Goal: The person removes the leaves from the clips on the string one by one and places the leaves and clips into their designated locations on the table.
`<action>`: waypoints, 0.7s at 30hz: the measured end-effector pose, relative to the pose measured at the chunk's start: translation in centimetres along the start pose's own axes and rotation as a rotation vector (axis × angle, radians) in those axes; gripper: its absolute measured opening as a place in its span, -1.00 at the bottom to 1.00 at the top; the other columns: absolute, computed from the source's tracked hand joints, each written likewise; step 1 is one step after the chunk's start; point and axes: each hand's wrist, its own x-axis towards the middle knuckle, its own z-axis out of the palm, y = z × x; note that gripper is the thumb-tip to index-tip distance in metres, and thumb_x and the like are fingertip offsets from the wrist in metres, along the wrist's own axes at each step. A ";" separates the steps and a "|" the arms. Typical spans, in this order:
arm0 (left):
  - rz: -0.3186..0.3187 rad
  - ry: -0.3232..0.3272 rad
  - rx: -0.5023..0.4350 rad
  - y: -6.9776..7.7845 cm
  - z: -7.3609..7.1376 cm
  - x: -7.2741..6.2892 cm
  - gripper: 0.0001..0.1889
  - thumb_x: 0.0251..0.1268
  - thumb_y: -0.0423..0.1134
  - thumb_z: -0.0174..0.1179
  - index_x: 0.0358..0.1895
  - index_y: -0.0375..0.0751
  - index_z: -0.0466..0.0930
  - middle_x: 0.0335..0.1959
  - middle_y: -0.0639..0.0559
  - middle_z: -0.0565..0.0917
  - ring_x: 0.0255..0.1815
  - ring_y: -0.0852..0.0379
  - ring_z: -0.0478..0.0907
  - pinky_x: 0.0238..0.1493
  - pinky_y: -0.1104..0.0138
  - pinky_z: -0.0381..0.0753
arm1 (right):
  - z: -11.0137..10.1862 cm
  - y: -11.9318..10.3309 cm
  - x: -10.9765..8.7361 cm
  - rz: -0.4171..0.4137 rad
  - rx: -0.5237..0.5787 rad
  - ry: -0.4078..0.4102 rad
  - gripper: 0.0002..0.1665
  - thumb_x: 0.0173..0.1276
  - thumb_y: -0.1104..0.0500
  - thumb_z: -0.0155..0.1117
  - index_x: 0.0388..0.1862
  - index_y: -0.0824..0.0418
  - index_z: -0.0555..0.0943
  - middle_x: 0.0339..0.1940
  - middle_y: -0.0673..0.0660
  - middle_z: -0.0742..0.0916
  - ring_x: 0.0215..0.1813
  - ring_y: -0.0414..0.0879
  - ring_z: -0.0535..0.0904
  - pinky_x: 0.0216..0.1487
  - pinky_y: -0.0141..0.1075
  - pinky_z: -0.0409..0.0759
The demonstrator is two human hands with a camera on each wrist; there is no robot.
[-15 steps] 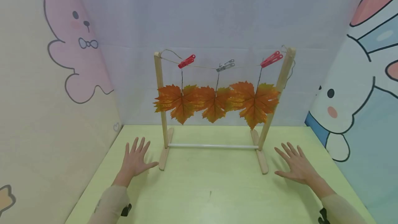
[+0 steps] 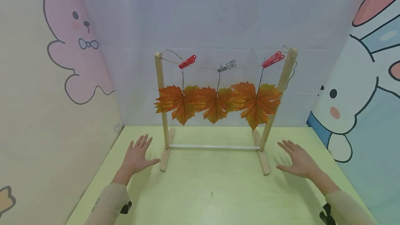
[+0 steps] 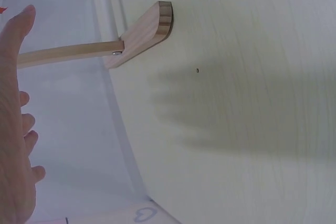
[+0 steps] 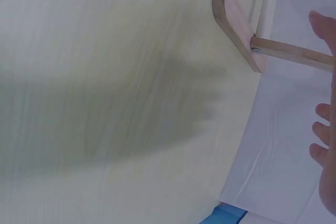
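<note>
Three orange maple-like leaves, the left (image 2: 181,105), the middle (image 2: 215,105) and the right (image 2: 254,105), hang from a string (image 2: 203,67) by their dark stems. A red clothespin (image 2: 187,61), a grey clothespin (image 2: 226,66) and another red clothespin (image 2: 273,59) clip them up. The string spans a wooden stand with a left post (image 2: 160,74) and a right post (image 2: 285,72). My left hand (image 2: 136,159) hovers beside the stand's left foot, thumb spread, holding nothing. To the right of the other foot, my right hand (image 2: 298,162) hovers with fingers extended and nothing in it.
A white rod (image 2: 212,147) joins the stand's wooden left foot (image 2: 165,160) and right foot (image 2: 264,164) on the pale yellow table (image 2: 200,183). Cloth with cartoon animals surrounds the table on the left, back and right. Shadows of both hands fall on the tabletop.
Both hands have risen slightly, and their fingers are closer together, most plainly on the right. The stand, leaves and clothespins stay put.
</note>
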 end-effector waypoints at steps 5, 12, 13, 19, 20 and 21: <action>0.014 0.015 -0.051 0.4 -0.6 0.5 -0.01 -0.04 0.33 0.13 0.35 -0.32 0.11 0.36 -0.30 0.12 0.37 -0.22 -0.01 0.28 -0.12 -0.06 | -0.7 -0.5 0.6 0.049 0.059 -0.014 -0.01 -0.08 -0.20 0.41 0.22 0.35 0.34 0.18 0.43 0.42 0.19 0.35 0.29 0.04 0.19 0.33; 0.034 0.029 -0.091 0.7 -1.2 1.0 -0.03 -0.02 0.29 0.15 0.35 -0.34 0.11 0.35 -0.33 0.12 0.35 -0.24 0.04 0.28 -0.10 -0.01 | -1.3 -1.0 1.2 0.079 0.103 -0.018 -0.03 -0.06 -0.19 0.40 0.22 0.34 0.33 0.17 0.41 0.44 0.17 0.32 0.34 0.02 0.18 0.36; 0.037 0.036 -0.096 0.7 -1.2 1.0 -0.04 -0.02 0.27 0.16 0.34 -0.34 0.12 0.35 -0.33 0.13 0.35 -0.25 0.06 0.28 -0.09 0.01 | -1.4 -1.0 1.3 0.079 0.107 -0.017 -0.03 -0.06 -0.19 0.41 0.22 0.34 0.33 0.17 0.41 0.44 0.16 0.32 0.34 0.02 0.18 0.36; 0.050 0.067 -0.118 0.9 -1.7 1.4 -0.09 0.00 0.20 0.20 0.33 -0.35 0.15 0.31 -0.33 0.21 0.28 -0.27 0.17 0.22 -0.06 0.17 | -1.5 -1.1 1.8 0.064 0.111 0.007 -0.04 -0.07 -0.16 0.43 0.21 0.34 0.34 0.13 0.39 0.48 0.13 0.31 0.38 0.02 0.17 0.37; 0.051 0.070 -0.122 0.9 -1.8 1.4 -0.10 0.01 0.19 0.20 0.32 -0.35 0.16 0.30 -0.33 0.22 0.27 -0.27 0.18 0.20 -0.07 0.20 | -1.6 -1.2 1.9 0.058 0.111 0.012 -0.05 -0.07 -0.15 0.43 0.20 0.34 0.35 0.12 0.39 0.49 0.12 0.30 0.39 0.01 0.17 0.37; 0.050 0.071 -0.125 1.0 -1.9 1.5 -0.11 0.01 0.19 0.20 0.32 -0.34 0.16 0.29 -0.33 0.24 0.27 -0.27 0.20 0.18 -0.07 0.22 | -1.7 -1.3 2.0 0.053 0.110 0.018 -0.06 -0.08 -0.14 0.44 0.19 0.35 0.36 0.11 0.39 0.50 0.11 0.30 0.40 0.01 0.16 0.38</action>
